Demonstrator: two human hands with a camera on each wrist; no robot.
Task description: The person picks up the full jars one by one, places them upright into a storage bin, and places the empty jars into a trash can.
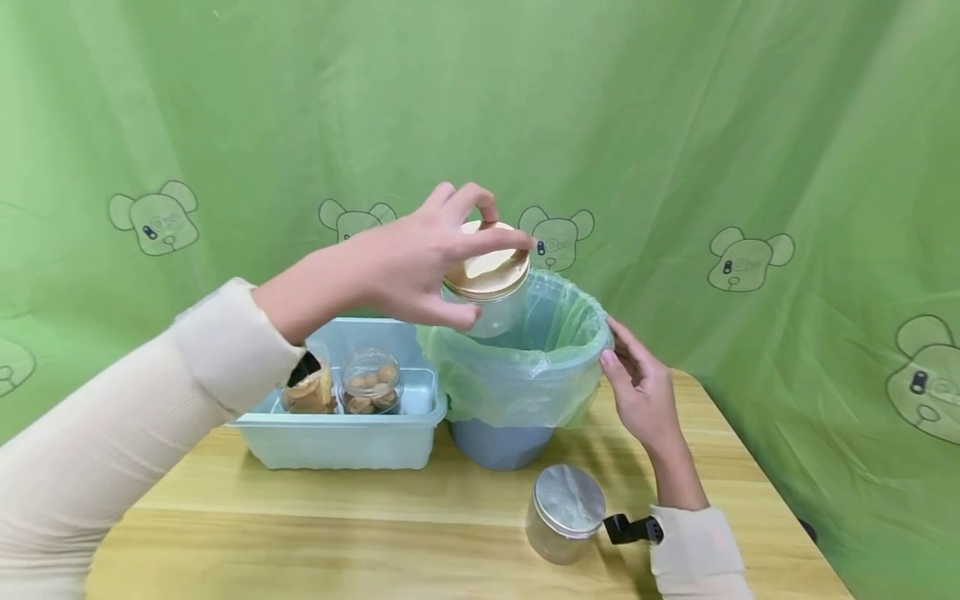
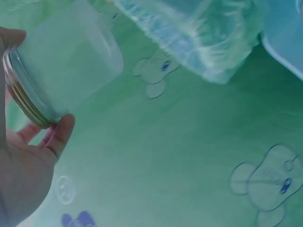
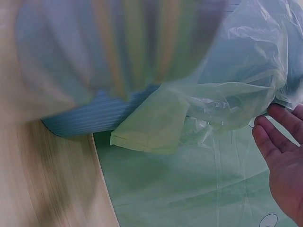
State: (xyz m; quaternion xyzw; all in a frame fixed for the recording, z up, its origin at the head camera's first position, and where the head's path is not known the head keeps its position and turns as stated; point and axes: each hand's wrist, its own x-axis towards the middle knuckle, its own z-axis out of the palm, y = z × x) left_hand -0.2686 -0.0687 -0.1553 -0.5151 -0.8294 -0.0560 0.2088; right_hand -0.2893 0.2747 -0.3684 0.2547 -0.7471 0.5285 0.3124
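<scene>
The left hand [image 1: 427, 262] grips a gold-lidded jar [image 1: 498, 315] round its lid, fingers and thumb spread across the metal, holding it raised near the mouth of the blue bin [image 1: 498, 446]; whether it sits directly over the opening, I cannot tell. A pale green liner [image 1: 517, 387] drapes over the bin's rim. The right hand [image 1: 643, 392] rests its fairly straight fingers and thumb against the lined rim on the right side. Just left of the bin, a light blue tub [image 1: 341, 446] contains a clear jar of round brown pieces [image 1: 372, 385] and a container of tan contents [image 1: 309, 398]. A silver-lidded jar [image 1: 562, 521] stands upright on the wooden counter [image 1: 337, 521], nearer the person. Behind hangs a green curtain [image 1: 450, 100] printed with bear heads.
</scene>
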